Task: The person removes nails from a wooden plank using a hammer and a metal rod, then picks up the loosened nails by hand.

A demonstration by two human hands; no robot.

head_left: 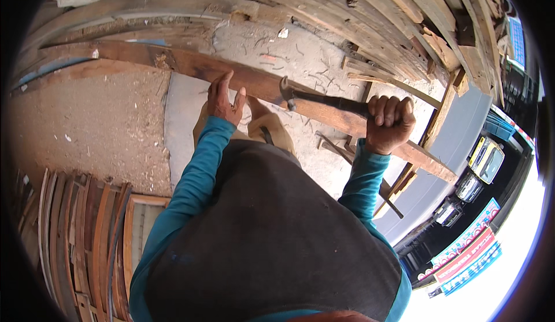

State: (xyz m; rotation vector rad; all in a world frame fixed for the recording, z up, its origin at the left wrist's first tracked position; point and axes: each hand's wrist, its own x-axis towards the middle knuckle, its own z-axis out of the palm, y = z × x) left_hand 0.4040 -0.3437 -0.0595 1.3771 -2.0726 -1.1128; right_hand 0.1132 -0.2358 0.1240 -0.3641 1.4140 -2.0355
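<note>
A long reddish-brown wooden plank (191, 63) runs across in front of me, from the far left down to the right. My left hand (225, 101) is at the plank's near edge, its fingers stretched out and the thumb apart, holding nothing. In my right hand (389, 123) is a claw hammer (329, 100), gripped near the end of its dark handle. The hammer's head points left and appears over the plank, right of my left hand; whether it touches the wood I cannot tell. Bent nails (321, 80) lie scattered on the concrete beyond the plank.
Stacked timber (347, 18) fills the far side. More wooden strips (81, 235) stand at the lower left beside a wooden frame (129, 235). A dark metal bar (393, 205) lies near my right forearm. Parked vehicles (485, 160) and banners (468, 252) show at the right.
</note>
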